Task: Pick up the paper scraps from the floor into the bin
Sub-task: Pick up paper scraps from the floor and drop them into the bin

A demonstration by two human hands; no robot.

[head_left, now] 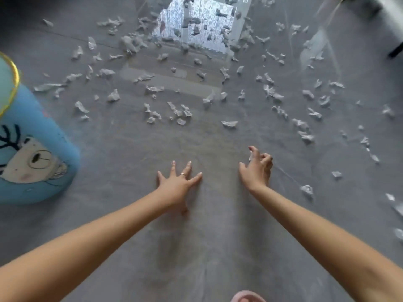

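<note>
Leaning forward, the person reaches both bare arms out low over a glossy grey floor (122, 162) with faint streaks and scuffs.

Head view, notes:
- Left hand (177, 182): fingers straight and fanned wide, palm down, holding nothing. Thin gold-coloured ring (183, 175) on one finger. Whether the palm touches the floor, I cannot tell.
- Right hand (257, 168): fingers curled in, thumb out to the side; a small white paper sliver (250, 157) sits pinched at the fingertips.
- Torn, crumpled white paper scraps (229, 123): dozens of irregular, twisted, wrinkled pieces on the floor in a broad band beyond both hands, thickest toward the far middle. A few more lie near the right forearm, out to the right.
- Round light-blue bin (43, 118): stands upright at the far left, well apart from the left hand. Smooth wall, thin gold rim, and a cartoon animal face with dark antlers painted on its side. Its inside cannot be seen.
- Bright patterned window reflection (196, 29) on the far floor; scraps over it read as dark shapes.
- Dark furniture leg (394, 51) at the far right edge.
- Pink fuzzy slipper toe (246, 297) at the bottom edge, between the arms.
</note>
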